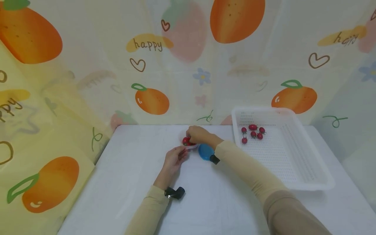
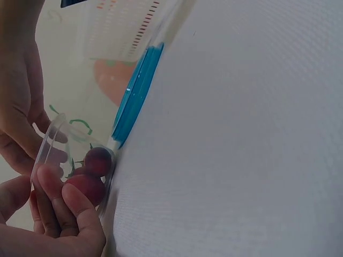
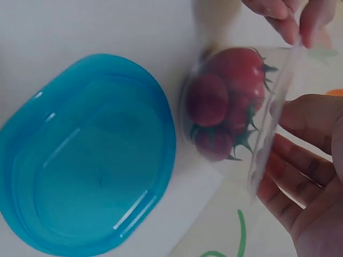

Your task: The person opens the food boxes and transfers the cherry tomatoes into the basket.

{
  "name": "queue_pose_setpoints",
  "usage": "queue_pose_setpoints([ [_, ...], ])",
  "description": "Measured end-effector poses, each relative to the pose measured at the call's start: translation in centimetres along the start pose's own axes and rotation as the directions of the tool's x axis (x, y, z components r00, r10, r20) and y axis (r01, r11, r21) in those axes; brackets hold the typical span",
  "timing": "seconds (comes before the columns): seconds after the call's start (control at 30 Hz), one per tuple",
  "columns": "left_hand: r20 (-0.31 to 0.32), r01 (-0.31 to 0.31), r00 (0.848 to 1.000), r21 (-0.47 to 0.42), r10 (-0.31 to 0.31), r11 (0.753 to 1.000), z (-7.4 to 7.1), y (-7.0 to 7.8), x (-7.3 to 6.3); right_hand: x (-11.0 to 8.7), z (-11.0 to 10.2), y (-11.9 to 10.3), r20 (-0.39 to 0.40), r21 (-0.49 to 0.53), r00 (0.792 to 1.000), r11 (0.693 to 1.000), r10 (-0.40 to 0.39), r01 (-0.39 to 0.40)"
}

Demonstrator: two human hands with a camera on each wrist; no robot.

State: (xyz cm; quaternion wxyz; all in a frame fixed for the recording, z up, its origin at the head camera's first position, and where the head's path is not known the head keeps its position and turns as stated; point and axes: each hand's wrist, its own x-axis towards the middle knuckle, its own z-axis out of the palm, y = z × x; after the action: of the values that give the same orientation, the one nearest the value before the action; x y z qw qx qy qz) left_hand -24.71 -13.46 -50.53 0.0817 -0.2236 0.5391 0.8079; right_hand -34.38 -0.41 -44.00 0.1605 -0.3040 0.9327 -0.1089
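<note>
A small clear plastic container (image 3: 276, 110) holds several red cherry tomatoes (image 3: 208, 101) with green stems. My left hand (image 1: 174, 159) pinches its rim between thumb and fingers, as both wrist views show. Over the container's mouth is my right hand (image 1: 201, 135). Its fingers (image 3: 303, 166) are loosely bent at the opening, with the thumb apart from them; no tomato shows between them. The head view hides part of the container behind the right hand. A translucent blue lid (image 3: 91, 155) lies on the table beside the container.
A white perforated basket (image 1: 311, 156) stands at the right side of the table, with several loose cherry tomatoes (image 1: 253, 134) near its far left corner. The white-covered table (image 1: 117, 169) ends at a fruit-print curtain (image 1: 182, 75) behind.
</note>
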Motion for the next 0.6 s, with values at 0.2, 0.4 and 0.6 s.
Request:
queue_pose_setpoints([
  [0.2,-0.001,-0.011,1.000,-0.001,0.011,1.000,0.1,-0.1,0.0,0.6,1.1,0.0,0.028,-0.009,0.999,1.000,0.020,-0.020],
  [0.4,0.002,-0.013,1.000,-0.008,0.013,1.000,0.1,-0.1,0.0,0.5,1.4,-0.3,0.020,-0.038,0.998,0.998,0.054,-0.053],
  [0.6,0.005,-0.020,1.000,0.006,0.020,1.000,0.1,0.0,0.1,0.6,1.7,-0.4,-0.005,-0.050,0.998,0.997,0.066,-0.066],
])
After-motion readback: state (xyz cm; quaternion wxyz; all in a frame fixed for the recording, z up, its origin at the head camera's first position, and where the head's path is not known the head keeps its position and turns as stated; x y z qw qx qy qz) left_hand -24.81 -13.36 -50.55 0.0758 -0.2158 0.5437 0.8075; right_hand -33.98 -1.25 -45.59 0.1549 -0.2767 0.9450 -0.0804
